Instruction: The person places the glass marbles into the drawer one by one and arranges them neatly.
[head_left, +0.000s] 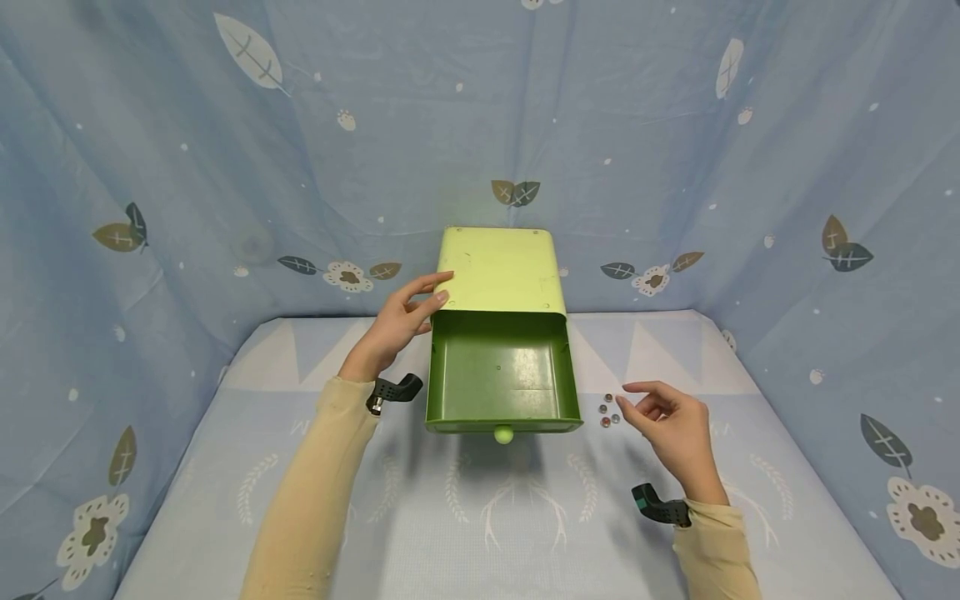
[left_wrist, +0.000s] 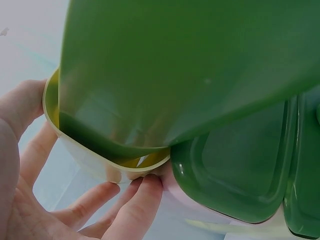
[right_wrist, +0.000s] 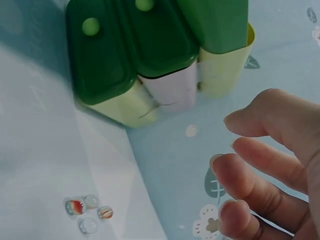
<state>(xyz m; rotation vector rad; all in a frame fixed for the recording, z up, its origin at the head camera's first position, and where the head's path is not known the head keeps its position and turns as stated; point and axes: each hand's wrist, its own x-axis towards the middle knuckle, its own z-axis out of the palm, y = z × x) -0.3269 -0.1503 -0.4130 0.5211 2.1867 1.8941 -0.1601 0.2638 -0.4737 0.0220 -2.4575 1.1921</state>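
Note:
A drawer cabinet (head_left: 497, 268) with a yellow-green casing stands at the middle back. Its green top drawer (head_left: 504, 375) is pulled out, and the bare inside shows. My left hand (head_left: 397, 327) holds the casing at its left front corner, fingertips spread over the top and side. Several small glass marbles (head_left: 605, 422) lie on the table to the right of the drawer, some clear, some with red or orange swirls. Close beside them hovers my right hand (head_left: 667, 421), thumb and index finger apart with nothing between, the other fingers loosely bent.
Below the open drawer, the right wrist view shows two further green drawers, a middle one (right_wrist: 160, 40) and a bottom one (right_wrist: 100, 60), both pushed in. Blue patterned curtain (head_left: 420, 125) surrounds the table (head_left: 465, 542) at the back and sides.

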